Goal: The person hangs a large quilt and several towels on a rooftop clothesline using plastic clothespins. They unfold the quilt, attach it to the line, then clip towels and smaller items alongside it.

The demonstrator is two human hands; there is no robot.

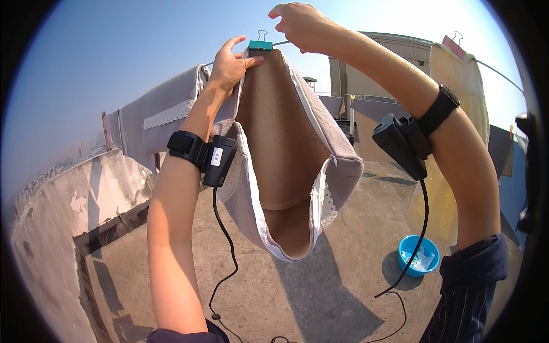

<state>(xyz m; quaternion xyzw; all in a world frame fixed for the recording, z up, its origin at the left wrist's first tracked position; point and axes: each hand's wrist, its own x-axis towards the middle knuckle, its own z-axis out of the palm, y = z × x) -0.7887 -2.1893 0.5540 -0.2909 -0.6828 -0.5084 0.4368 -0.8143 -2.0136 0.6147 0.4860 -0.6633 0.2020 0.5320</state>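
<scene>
A zippered fabric cover (283,141), grey with white lace trim and a tan lining, hangs gaping from a clothesline (281,43). A teal binder clip (260,46) pinches its top edge on the line, wire handle pointing up. My left hand (231,64) grips the cover's upper left edge just beneath the clip, thumb against the lining and index finger extended upward. Raised to the right of the clip, my right hand (296,23) appears to hold nothing; its fingers are bent and slightly apart. Part of its fingers is hidden behind the hand.
More grey lace-trimmed fabric (167,113) hangs at left. At right, a pink binder clip (453,47) holds a yellow cloth (456,85). A blue basin (418,271) with small items stands on the concrete floor (266,300). A weathered parapet (55,206) runs along the left.
</scene>
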